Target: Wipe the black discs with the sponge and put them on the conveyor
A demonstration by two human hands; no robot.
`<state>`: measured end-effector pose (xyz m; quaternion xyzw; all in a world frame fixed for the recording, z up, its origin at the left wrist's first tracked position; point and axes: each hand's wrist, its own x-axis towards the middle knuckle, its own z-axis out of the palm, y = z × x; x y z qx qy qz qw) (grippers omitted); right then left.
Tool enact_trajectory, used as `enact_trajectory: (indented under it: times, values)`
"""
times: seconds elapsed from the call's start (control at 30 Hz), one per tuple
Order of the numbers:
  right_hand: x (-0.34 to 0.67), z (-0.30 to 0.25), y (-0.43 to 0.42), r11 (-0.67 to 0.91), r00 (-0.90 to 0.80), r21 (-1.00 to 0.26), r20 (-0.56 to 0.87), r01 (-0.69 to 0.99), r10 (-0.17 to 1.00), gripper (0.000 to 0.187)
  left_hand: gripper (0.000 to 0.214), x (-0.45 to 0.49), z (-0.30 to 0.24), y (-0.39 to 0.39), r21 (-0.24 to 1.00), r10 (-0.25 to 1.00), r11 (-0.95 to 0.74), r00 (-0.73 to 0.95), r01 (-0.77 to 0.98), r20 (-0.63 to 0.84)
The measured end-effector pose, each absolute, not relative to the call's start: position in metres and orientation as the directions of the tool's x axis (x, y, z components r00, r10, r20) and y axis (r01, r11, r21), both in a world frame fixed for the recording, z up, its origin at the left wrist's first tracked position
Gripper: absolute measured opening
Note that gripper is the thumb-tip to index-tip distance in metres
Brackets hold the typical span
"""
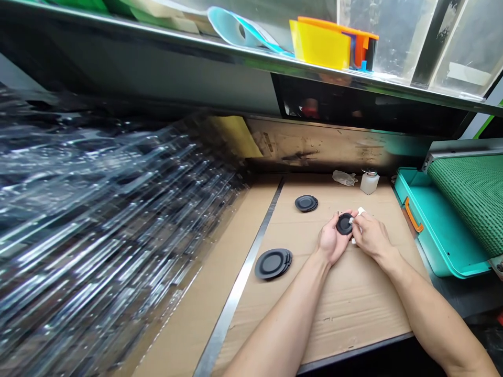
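Note:
My left hand (329,242) holds a small round black plastic part (344,224) with a raised rim, its face turned up. Over that part's right edge, my right hand (371,234) pinches a white cloth (361,211), which touches the black surface. Bits of the cloth stick out above and below the fingers. To the left on the cardboard (298,314) lie a larger stack of black oval parts (272,263) and, farther back, a smaller stack (306,203). The right fingertips are partly hidden by the cloth.
Behind my hands stand a small white bottle (369,182) and a crumpled clear bag (344,178). Stacked clear plastic trays (118,225) fill the left. At right, a teal bin (436,251) sits beneath a green conveyor belt (471,183). A shelf (251,57) crosses above.

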<state>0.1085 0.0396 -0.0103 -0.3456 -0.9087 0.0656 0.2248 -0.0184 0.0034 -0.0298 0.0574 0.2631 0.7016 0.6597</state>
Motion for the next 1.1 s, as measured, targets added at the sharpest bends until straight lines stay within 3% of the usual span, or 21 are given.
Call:
enact_trajectory:
  times: [0.13, 0.3, 0.47, 0.6, 0.7, 0.93, 1.1]
  values:
    - [0.105, -0.01, 0.038, 0.797, -0.718, -0.249, 0.346, 0.55, 0.603, 0.016, 0.038, -0.017, -0.03, 0.004, 0.465, 0.956, 0.036, -0.104, -0.885, -0.273]
    - [0.125, -0.008, 0.059, 0.519, -0.396, -0.197, 0.446, 0.832, 0.803, 0.023, 0.038, -0.017, -0.027, 0.004, 0.47, 0.949, 0.04, -0.113, -0.882, -0.294]
    - [0.152, -0.006, 0.082, 0.397, -0.284, -0.168, 0.463, 0.902, 0.84, 0.023, 0.039, -0.023, -0.023, 0.003, 0.415, 0.935, 0.041, -0.112, -0.909, -0.337]
    - [0.141, -0.014, 0.073, 0.571, -0.472, -0.116, 0.444, 0.813, 0.762, 0.033, 0.048, -0.032, -0.023, 0.004, 0.376, 0.93, -0.015, -0.151, -0.927, -0.336]
    - [0.13, -0.022, 0.066, 0.679, -0.603, -0.125, 0.365, 0.723, 0.709, 0.028, 0.047, -0.037, -0.025, 0.006, 0.356, 0.928, -0.049, -0.175, -0.933, -0.33]
    - [0.105, -0.034, 0.049, 0.652, -0.429, -0.48, 0.498, 0.587, 0.754, 0.037, 0.041, -0.026, -0.028, 0.009, 0.355, 0.935, -0.102, -0.212, -0.929, -0.285]
    - [0.083, -0.036, 0.017, 0.745, -0.545, -0.453, 0.509, 0.489, 0.667, 0.034, 0.04, -0.022, -0.025, 0.005, 0.383, 0.937, -0.073, -0.194, -0.921, -0.29]
